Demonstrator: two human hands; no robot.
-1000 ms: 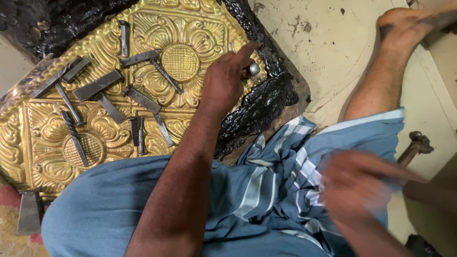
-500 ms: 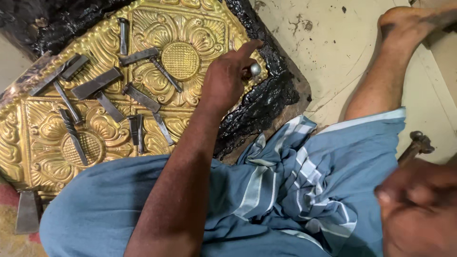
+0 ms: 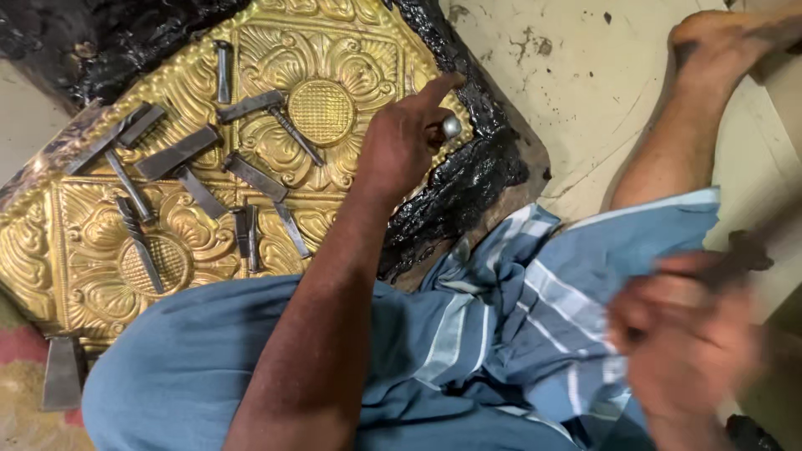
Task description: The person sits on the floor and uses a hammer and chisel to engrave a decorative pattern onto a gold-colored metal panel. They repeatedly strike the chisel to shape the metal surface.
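Your left hand (image 3: 401,146) grips a steel punch (image 3: 451,127) over the right part of the embossed brass sheet (image 3: 334,42); only its rounded butt shows, just right of the fingers, so its long axis appears to run toward the panel, though its tip is hidden. Your right hand (image 3: 685,334) is blurred over the blue striped cloth (image 3: 501,334), and you cannot tell its state. About ten loose steel chisels (image 3: 251,175) lie scattered on the sheet, pointing various ways, bordered by black pitch (image 3: 476,179).
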